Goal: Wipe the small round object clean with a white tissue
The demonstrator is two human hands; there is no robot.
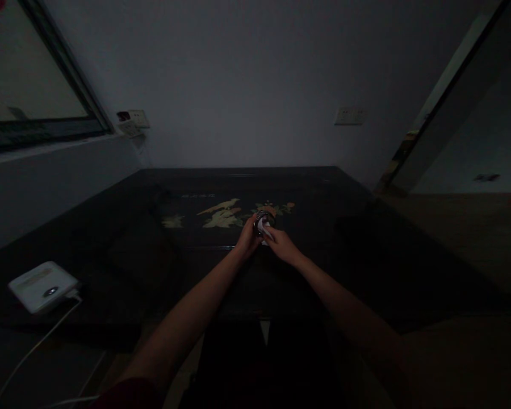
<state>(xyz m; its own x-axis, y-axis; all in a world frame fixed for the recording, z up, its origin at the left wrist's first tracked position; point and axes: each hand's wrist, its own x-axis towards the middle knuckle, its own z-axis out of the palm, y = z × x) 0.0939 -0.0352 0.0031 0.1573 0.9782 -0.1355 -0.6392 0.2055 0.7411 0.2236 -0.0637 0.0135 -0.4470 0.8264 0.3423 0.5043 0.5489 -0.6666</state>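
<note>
Over the dark table (255, 284), my left hand (247, 237) is closed around the side of a small round dark object with a shiny rim (262, 215). It looks like a cup or small bowl, but the dim light hides its exact kind. My right hand (282, 245) pinches a white tissue or cloth (264, 228), which is pressed into the opening of the round object. Both hands are close together at the middle of the table. Part of the round object is hidden by my fingers.
A bird-and-flower picture (221, 215) decorates the tabletop behind my hands. At the left edge lies a white box-shaped device (45, 286) with a white cable (38, 343). Wall sockets (350, 116) are on the wall behind, and a window (34, 74) is at left.
</note>
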